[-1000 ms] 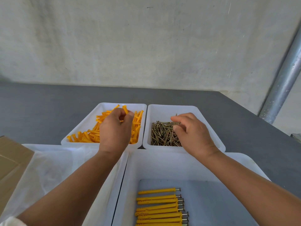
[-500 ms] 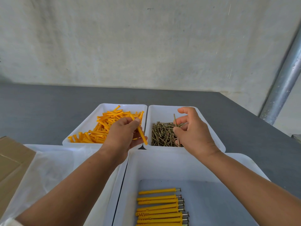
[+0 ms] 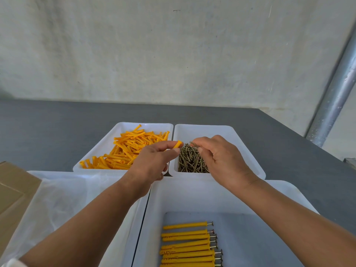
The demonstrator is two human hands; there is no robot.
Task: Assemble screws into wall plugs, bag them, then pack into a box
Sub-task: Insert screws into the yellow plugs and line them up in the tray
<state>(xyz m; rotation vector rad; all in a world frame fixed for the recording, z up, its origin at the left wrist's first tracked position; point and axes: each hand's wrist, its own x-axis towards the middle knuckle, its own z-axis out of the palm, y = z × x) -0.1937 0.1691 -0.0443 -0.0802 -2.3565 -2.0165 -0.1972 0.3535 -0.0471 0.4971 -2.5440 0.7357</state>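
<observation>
We see a pale plastered wall point(image 3: 173, 54) across the upper half of the frame, and below it a dark grey worktop point(image 3: 48, 132) that carries everything else. At the lower right a large white tray point(image 3: 192, 189) holds a neat row of assembled plugs point(image 3: 186, 247), each yellow with a screw head sticking out to the right. Beside it at the lower left sits a second large white tray point(image 3: 48, 173) with clear plastic bags point(image 3: 57, 205) in it. A brown cardboard box point(image 3: 13, 189) shows at the left edge, and a metal pipe point(image 3: 331, 105) slants up the right edge.

In the centre of the frame two smaller white trays stand side by side. The left-hand plug tray point(image 3: 144, 124) is heaped with loose orange wall plugs point(image 3: 127, 147); the right-hand screw tray point(image 3: 204, 132) holds a pile of brass-coloured screws point(image 3: 189, 160).

Both forearms reach in from the bottom. The left hand point(image 3: 152, 162) hangs over the seam between the small trays, its grip pinching one plug point(image 3: 177, 145) between thumb and forefinger, open end to the right. The right hand point(image 3: 221, 160) is above the screw pile, its grip pinching a single screw point(image 3: 194, 145), whose tip points left at the plug, near it but apart.
</observation>
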